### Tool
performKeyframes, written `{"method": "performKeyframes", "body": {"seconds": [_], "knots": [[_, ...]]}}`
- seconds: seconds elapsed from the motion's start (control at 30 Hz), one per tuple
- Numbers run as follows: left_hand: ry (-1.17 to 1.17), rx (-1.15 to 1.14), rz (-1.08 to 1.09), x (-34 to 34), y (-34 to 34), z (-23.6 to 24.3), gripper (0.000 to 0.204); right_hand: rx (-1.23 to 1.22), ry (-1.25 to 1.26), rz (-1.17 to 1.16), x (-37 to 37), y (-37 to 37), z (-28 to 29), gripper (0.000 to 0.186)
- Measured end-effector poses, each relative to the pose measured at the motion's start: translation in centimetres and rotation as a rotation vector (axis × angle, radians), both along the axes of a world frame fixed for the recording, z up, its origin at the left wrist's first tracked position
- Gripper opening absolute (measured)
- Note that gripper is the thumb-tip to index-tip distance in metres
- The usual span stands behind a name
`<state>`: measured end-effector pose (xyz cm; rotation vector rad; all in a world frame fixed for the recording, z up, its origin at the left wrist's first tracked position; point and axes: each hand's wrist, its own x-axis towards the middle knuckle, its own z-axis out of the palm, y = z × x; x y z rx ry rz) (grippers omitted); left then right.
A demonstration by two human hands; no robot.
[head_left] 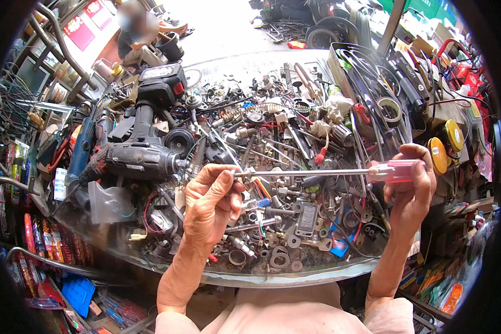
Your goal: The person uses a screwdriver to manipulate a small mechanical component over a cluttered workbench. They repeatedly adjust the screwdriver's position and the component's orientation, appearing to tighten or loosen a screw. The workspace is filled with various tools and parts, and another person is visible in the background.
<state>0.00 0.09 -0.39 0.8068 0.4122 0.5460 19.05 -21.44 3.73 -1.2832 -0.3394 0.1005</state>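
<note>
A long screwdriver (312,173) with a clear pinkish-red handle lies level across my view, above the cluttered bench. My right hand (414,186) is closed round its handle at the right. At the shaft's left end, my left hand (210,201) pinches a small metal piece (241,175) between thumb and forefinger. That piece meets the screwdriver's tip; my fingertips partly cover it, so its exact kind is unclear. Beneath the shaft lie loose bolts, washers, wires and a grey rectangular metal plate (307,219).
A black cordless drill (136,158) rests left of my left hand, near a power tool with a battery (161,83). Tape rolls (389,111) and cables crowd the right side. Yellow round discs (437,156) stand beside my right hand. A person (142,39) sits beyond the bench.
</note>
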Motion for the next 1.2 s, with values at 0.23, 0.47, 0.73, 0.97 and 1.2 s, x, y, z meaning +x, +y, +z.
{"method": "performKeyframes", "body": {"seconds": [0.23,0.47,0.73,0.97,1.2], "knots": [[-0.017,-0.001,-0.003,0.0,0.1,0.0,0.016,-0.105,-0.043,0.024,0.8,-0.9,-0.8,0.028],[-0.008,-0.012,-0.011,-0.1,0.0,0.0,0.017,-0.040,-0.032,0.009,0.2,0.1,-0.5,0.034],[0.002,-0.003,0.007,0.0,-0.1,0.0,0.017,-0.065,-0.052,-0.036,0.2,0.0,-0.7,0.026],[0.019,0.024,0.045,0.0,-0.3,0.5,0.020,0.031,-0.043,0.059,0.2,-0.2,-0.6,0.041],[-0.008,0.029,0.046,0.1,-0.1,0.4,0.020,-0.089,-0.014,0.029,0.8,-0.7,-1.0,0.033]]}}
